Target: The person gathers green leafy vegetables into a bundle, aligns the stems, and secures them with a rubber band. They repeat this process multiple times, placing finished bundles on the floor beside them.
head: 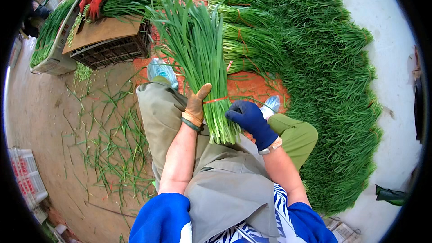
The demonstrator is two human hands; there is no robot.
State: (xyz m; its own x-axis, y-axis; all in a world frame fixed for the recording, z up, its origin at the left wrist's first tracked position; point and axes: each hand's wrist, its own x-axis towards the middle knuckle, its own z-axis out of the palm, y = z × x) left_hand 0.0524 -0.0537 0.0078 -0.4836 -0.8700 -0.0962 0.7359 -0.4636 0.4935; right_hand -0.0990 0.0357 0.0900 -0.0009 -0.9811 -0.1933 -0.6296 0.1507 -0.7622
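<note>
A large bunch of green garlic chives (202,54) stands tilted over my lap, cut ends towards me and leaves pointing away. A red band (215,100) runs around its lower part. My left hand (196,104), in an orange-tan glove, grips the bunch from the left at the band, thumb raised. My right hand (248,116), in a dark blue glove, is at the right side of the stems, just below the band, with its fingers curled; whether it pinches a stem or the band's end is hidden.
Banded chive bunches (249,40) lie ahead on a red sheet (260,86), beside a long green pile (337,108) at right. Loose leaves (118,152) litter the floor at left. A co-worker's red-gloved hands (96,3) hold chives over a cardboard-topped crate (108,35), next to a filled white crate (60,64).
</note>
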